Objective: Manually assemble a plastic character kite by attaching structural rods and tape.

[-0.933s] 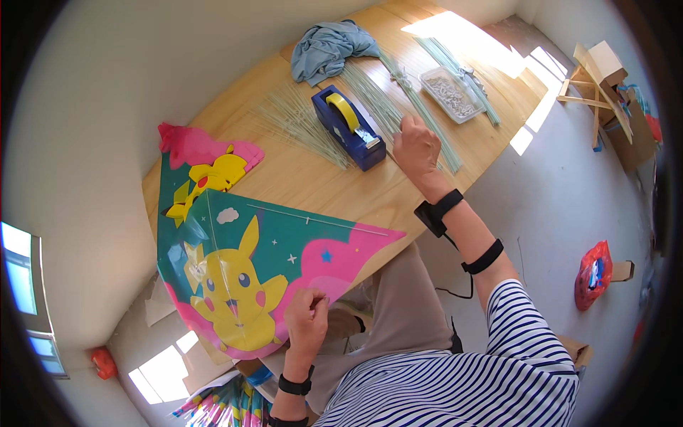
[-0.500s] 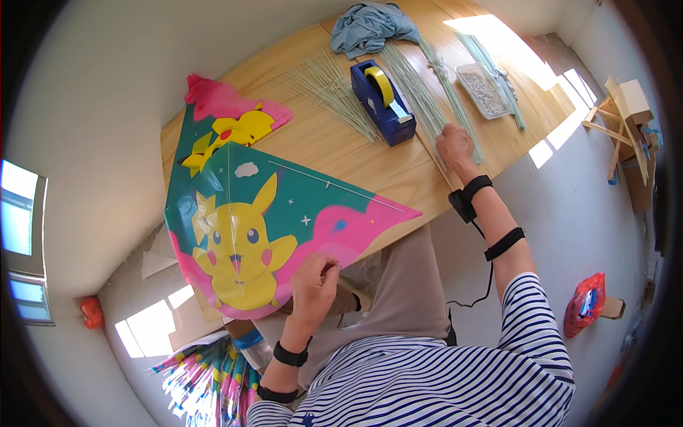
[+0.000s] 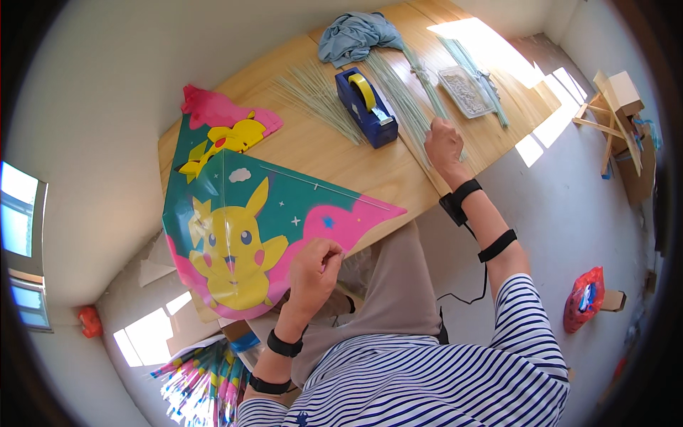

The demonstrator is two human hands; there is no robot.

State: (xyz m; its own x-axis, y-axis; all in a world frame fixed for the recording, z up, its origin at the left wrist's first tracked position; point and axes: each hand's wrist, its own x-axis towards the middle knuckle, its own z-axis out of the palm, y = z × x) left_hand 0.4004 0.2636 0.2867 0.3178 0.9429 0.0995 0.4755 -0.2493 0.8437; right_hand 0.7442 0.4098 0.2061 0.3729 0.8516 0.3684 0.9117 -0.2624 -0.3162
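Note:
A kite of teal and pink sheet, printed with a yellow cartoon figure, lies along the near left table edge and hangs over it. A thin pale rod runs along its upper right side. My left hand is closed in a pinch over the kite's lower pink edge; what it holds, if anything, is too small to name. My right hand is closed at the near ends of a row of pale green thin sticks. Its fingertips are hidden, so I cannot make out what is in them.
A blue tape dispenser with yellow tape stands mid-table. Beyond are loose sticks, a blue-grey cloth, and a clear tub of small pale pieces. Rolled kites stand at lower left; a red bag sits on the floor.
My left hand has risen slightly and moved right over the kite's edge. The table and its things have shifted left in the view. My right hand stays closed by the sticks.

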